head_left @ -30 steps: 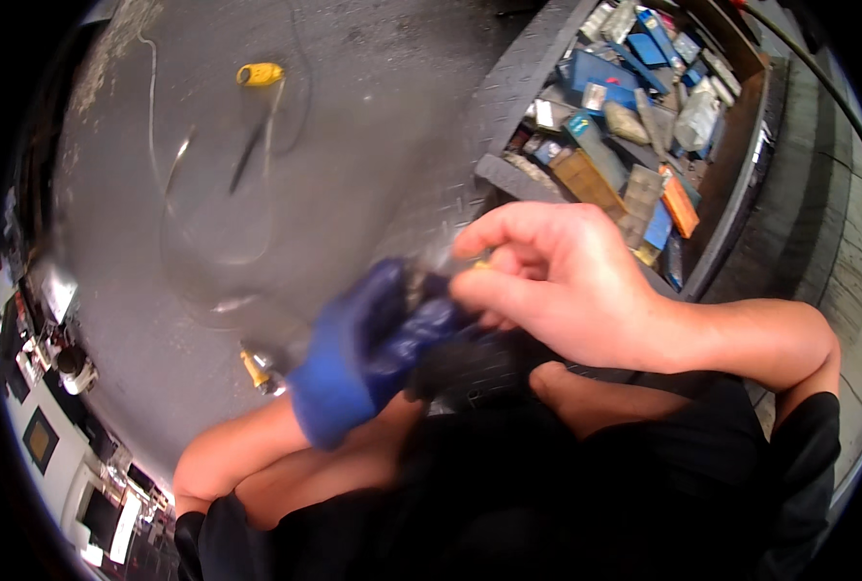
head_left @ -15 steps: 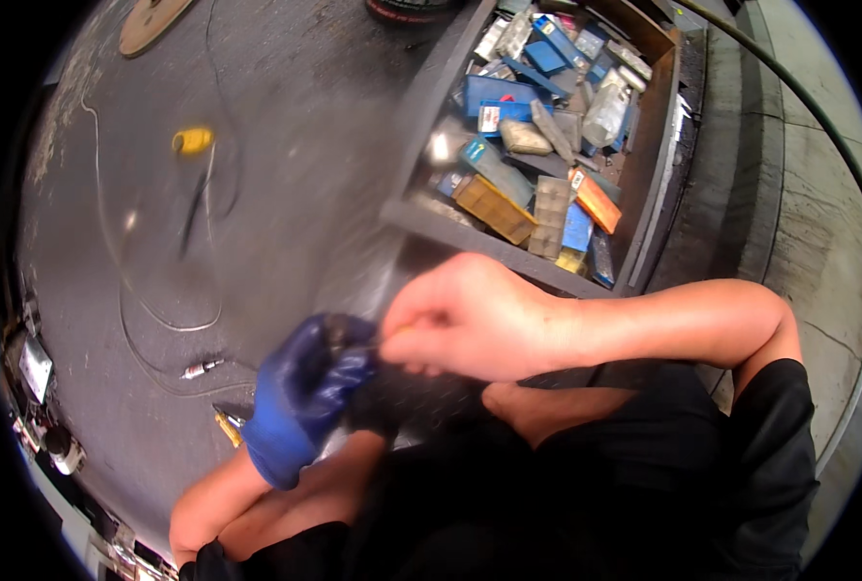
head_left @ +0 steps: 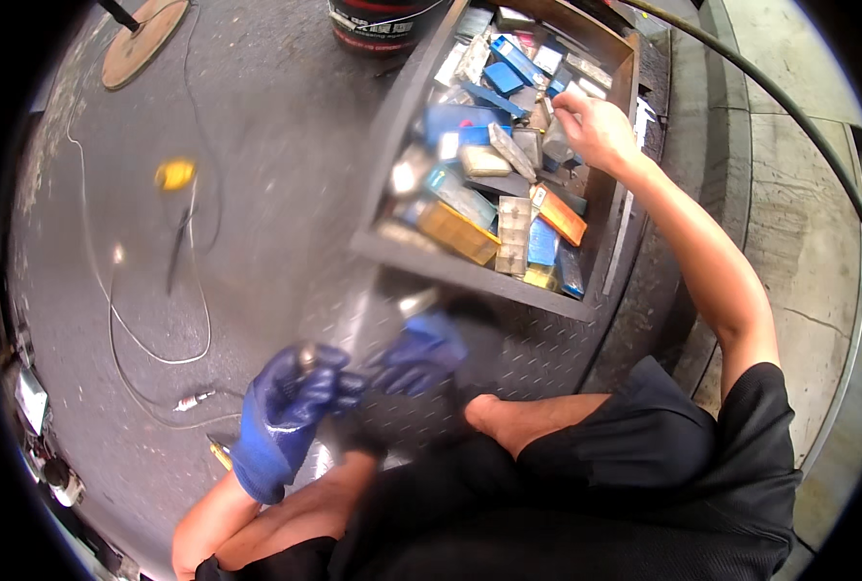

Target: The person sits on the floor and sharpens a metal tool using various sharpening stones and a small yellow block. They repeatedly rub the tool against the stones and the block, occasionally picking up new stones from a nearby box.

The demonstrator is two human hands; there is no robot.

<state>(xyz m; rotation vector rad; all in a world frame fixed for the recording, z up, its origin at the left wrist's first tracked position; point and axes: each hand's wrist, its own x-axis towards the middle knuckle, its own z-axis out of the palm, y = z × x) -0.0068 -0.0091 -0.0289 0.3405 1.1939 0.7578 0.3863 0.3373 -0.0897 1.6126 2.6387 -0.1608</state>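
Observation:
My left hand (head_left: 300, 387), in a blue coated work glove, is closed around a small round metal piece (head_left: 307, 357); most of that piece is hidden by the fingers. Bare and stretched out to the far right, my right hand (head_left: 600, 134) is over the open drawer (head_left: 479, 267), its fingers curled at a clear plastic pack (head_left: 558, 145). Whether anything is pinched in the fingertips is hard to see. Between my hands, a second blue glove (head_left: 419, 356) appears blurred above the tread-plate step, with no hand in it.
Small blue, orange (head_left: 559, 215), yellow (head_left: 460, 232) and clear boxes fill the drawer. A black bucket (head_left: 383, 27) stands behind it. On the dark floor lie a looping cable (head_left: 160, 361) and a yellow object (head_left: 175, 174). A hose (head_left: 789, 102) arcs across the right.
My right hand has left my left hand and reached up and right into the drawer. The loose blue glove now shows between them. My left hand still grips the metal piece.

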